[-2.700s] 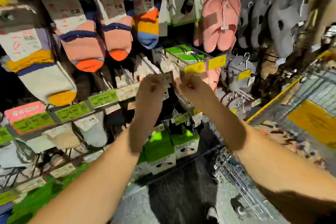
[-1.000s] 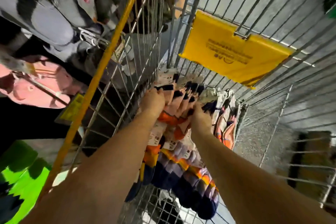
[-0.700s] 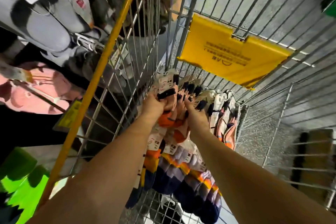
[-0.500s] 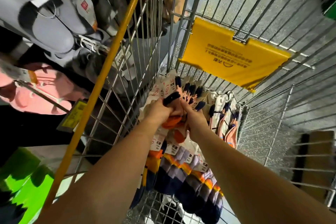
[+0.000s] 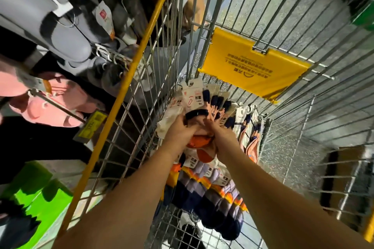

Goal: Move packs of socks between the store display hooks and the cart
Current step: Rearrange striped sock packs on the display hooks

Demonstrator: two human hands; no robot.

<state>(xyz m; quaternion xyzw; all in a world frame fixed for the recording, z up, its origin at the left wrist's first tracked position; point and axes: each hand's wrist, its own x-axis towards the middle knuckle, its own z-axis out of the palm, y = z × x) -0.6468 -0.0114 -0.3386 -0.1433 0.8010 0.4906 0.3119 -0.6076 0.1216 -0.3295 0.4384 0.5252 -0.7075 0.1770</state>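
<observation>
Store shelving runs along our left, hung with grey slippers (image 5: 66, 40) and pink slippers (image 5: 52, 105) on wire pegs, with a yellow price tag (image 5: 91, 125) below them and green boxes (image 5: 34, 200) lower down. We are looking down into a wire cart (image 5: 303, 107) with a yellow top rail (image 5: 129, 79) on its left side and a yellow plastic flap (image 5: 251, 70) clipped to its far wall; speckled floor shows through the mesh.

We find both hands meeting inside the cart on one fanned bundle of sock packs (image 5: 204, 103). Our left hand (image 5: 180, 129) has its fingers curled round the left side of the bundle, just under the white header cards. Our right hand (image 5: 218, 133) grips the right side of the same bundle, its fingers closed on the pink and navy socks. The two hands are almost touching, with an orange sock toe showing between them.

The bundle's header cards point away from us toward the flap. Beneath our forearms lies a second batch of sock packs (image 5: 210, 194), striped lilac, orange and navy, resting on the cart's floor. A third group of sock packs (image 5: 251, 133), pink with navy trim, stands against the far right corner of the cart, apart from the bundle we hold.
</observation>
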